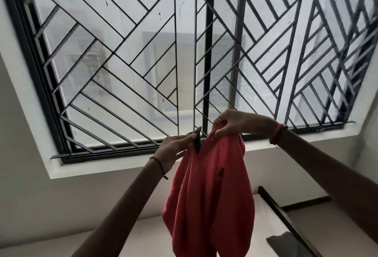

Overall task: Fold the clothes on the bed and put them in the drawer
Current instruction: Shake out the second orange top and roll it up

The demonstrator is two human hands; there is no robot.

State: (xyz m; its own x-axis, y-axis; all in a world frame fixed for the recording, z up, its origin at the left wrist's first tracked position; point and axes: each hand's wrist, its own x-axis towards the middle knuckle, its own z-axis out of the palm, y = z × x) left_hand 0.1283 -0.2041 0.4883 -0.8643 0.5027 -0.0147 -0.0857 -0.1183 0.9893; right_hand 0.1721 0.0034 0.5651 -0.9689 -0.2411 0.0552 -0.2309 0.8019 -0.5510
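Head view: the left hand (173, 150) and right hand (235, 124) both pinch the top edge of a coral-red soft cloth garment (210, 205), hanging in mid-air before the barred window (184, 52). Spread the fingers apart along the edge so it hangs flat.

Lighting: daylight, diffuse and grey, admitted through the window (184, 52); glass washed out, the scene beyond hazed. Grille bars (208, 52) rendered as dark silhouettes. Walls below left dim; forearms backlit and underexposed. Blur: bars smeared at left and right edges. Distortion: wide-angle bending and tilt noted toward the corners.
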